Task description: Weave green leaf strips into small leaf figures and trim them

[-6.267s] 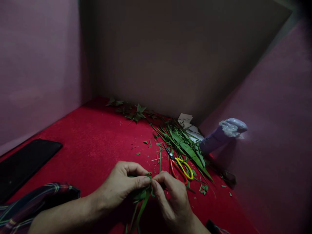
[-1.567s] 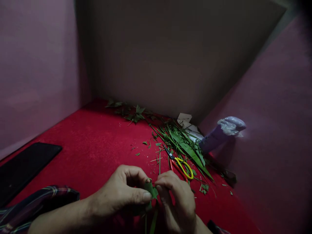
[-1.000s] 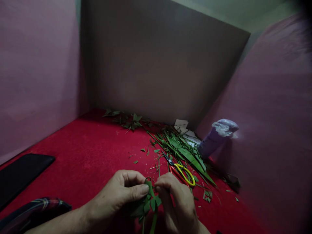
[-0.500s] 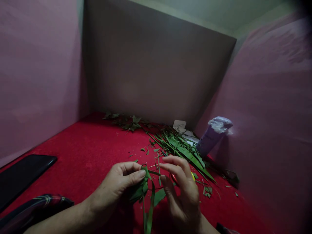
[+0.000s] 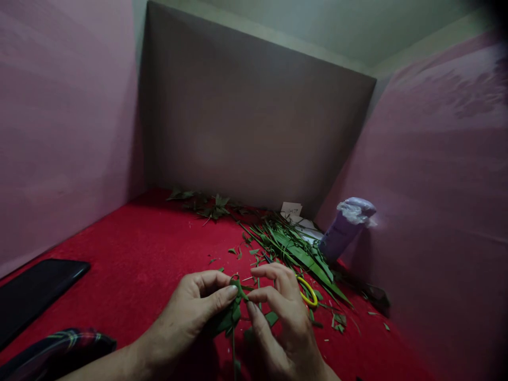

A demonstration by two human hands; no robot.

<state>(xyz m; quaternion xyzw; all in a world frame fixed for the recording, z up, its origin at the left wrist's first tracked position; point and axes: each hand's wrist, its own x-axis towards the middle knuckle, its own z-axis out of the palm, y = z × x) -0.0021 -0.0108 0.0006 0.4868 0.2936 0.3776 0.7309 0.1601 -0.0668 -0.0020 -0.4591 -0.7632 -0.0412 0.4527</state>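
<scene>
My left hand (image 5: 194, 301) pinches a folded green leaf piece (image 5: 227, 320) between thumb and forefinger, with a small brownish loop showing at its top. A thin stem hangs from the piece toward the bottom edge. Close on its right, my right hand (image 5: 283, 317) has its thumb and a finger pressed together on the end of a green leaf strip (image 5: 243, 294) that comes off the piece. The forefinger of that hand is raised and bent. Behind it lie scissors (image 5: 308, 292), with one yellow handle loop showing; the blades and the red handle are mostly hidden.
A heap of long green leaves and strips (image 5: 301, 254) lies beyond the scissors on the red cloth (image 5: 138, 264). Leafy sprigs (image 5: 216, 206) lie along the back wall. White papers (image 5: 291, 210) and a purple plastic-topped package (image 5: 343, 230) stand at right. A black phone (image 5: 39, 291) lies at left.
The view has tilted up. My right hand drew a leaf strip out rightward with fingers spread, then came back close to the folded piece. My left hand has kept its hold.
</scene>
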